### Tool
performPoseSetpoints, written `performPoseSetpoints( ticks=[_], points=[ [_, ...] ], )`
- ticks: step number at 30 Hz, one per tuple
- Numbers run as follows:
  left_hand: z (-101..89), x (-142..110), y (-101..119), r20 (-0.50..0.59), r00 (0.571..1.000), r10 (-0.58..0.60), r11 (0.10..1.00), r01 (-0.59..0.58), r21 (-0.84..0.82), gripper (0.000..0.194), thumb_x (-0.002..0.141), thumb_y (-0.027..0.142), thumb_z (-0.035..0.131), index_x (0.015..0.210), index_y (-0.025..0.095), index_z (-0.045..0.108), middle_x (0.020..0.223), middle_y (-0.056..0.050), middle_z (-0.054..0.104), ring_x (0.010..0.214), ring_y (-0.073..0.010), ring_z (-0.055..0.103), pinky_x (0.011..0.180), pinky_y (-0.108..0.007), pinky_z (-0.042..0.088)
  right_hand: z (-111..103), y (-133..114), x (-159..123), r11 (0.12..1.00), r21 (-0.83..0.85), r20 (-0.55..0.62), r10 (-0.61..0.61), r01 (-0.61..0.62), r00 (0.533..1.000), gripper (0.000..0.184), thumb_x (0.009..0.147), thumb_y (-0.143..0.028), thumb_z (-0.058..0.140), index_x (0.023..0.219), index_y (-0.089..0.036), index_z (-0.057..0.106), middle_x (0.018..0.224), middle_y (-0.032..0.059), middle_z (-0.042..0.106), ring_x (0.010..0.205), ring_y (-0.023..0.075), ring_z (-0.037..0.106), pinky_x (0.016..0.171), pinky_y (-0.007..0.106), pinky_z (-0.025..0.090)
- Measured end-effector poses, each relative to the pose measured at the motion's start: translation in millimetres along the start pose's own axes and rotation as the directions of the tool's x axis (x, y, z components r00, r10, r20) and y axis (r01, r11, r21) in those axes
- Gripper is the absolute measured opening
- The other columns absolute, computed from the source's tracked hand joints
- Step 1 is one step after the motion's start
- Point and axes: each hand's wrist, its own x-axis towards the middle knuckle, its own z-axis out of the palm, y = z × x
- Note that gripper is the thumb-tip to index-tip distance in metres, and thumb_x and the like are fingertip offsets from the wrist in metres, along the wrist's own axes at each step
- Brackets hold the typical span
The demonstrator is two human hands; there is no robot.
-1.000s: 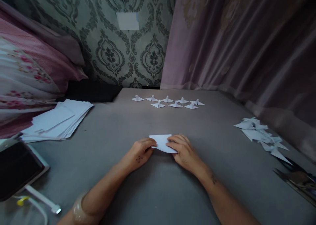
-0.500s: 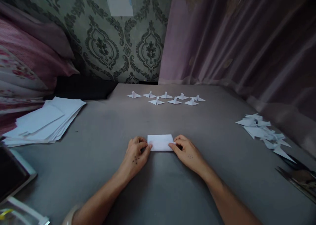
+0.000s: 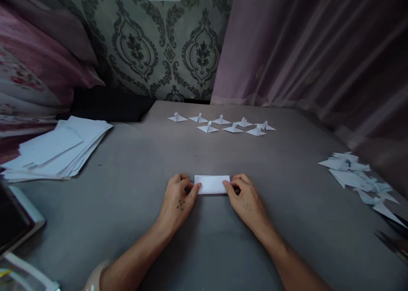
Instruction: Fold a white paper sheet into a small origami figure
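On grey tabletop (image 3: 143,155), folded paper (image 3: 212,185); patterned wallpaper (image 3: 168,55) behind; mauve curtain (image 3: 270,48) right

The left forearm (image 3: 137,252) slants in from seven o'clock, the right forearm (image 3: 283,257) from five. The left hand (image 3: 180,197) and right hand (image 3: 247,199) are level, slightly apart, backs upward, each in a pinch with fingers curled. The left thumb (image 3: 195,191) points toward one o'clock, the right thumb (image 3: 229,190) toward eleven. Dark dots (image 3: 180,204) mark the back of the left hand; fainter ones mark the right.
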Motion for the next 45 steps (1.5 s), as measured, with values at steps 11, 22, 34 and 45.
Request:
performPoseSetpoints(
  ticks=[11, 22, 34, 45],
  points=[
    [2.9, 1, -5, 0.008, 1.000, 0.008, 0.997, -0.008, 0.075, 0.032, 0.085, 0.041, 0.052, 0.065, 0.018, 0.060, 0.084, -0.007, 0.056, 0.077, -0.0206, 0.056, 0.070, -0.036, 0.047, 0, -9, 5, 0.990, -0.108, -0.002, 0.086, -0.086, 0.996, 0.027, 0.081, -0.039, 0.057, 0.061, -0.020, 0.055, 0.082, 0.0026, 0.058, 0.059, 0.0127, 0.052, 0.058, 0.027, 0.041],
    [-2.0, 2, 5, 0.049, 0.998, -0.027, 0.996, 0.023, 0.086, 0.033, 0.087, 0.040, 0.048, 0.065, 0.017, 0.058, 0.084, -0.007, 0.055, 0.081, -0.0213, 0.054, 0.073, -0.036, 0.045, 0, -11, 5, 0.978, -0.165, -0.024, 0.126, -0.128, 0.992, 0.026, 0.083, -0.035, 0.052, 0.062, -0.019, 0.053, 0.082, -0.0007, 0.057, 0.056, 0.0089, 0.051, 0.055, 0.025, 0.034],
    [-2.5, 4, 4, 0.071, 0.997, -0.029, 0.997, 0.023, 0.078, 0.034, 0.088, 0.041, 0.047, 0.066, 0.017, 0.057, 0.083, -0.006, 0.055, 0.079, -0.0204, 0.053, 0.072, -0.035, 0.044, -1, -14, 8, 0.965, -0.180, 0.022, 0.195, -0.188, 0.980, 0.028, 0.085, -0.037, 0.052, 0.063, -0.019, 0.053, 0.082, -0.0004, 0.057, 0.064, 0.0122, 0.055, 0.060, 0.026, 0.036],
    [-0.4, 4, 3, 0.064, 0.997, -0.053, 0.995, 0.048, 0.084, 0.032, 0.090, 0.036, 0.046, 0.067, 0.016, 0.057, 0.087, -0.007, 0.055, 0.083, -0.0209, 0.054, 0.075, -0.035, 0.044, 1, -11, 9, 0.973, -0.163, 0.032, 0.170, -0.163, 0.985, 0.032, 0.085, -0.041, 0.050, 0.063, -0.019, 0.052, 0.081, 0.0002, 0.056, 0.060, 0.0120, 0.052, 0.058, 0.027, 0.036]
  ],
)
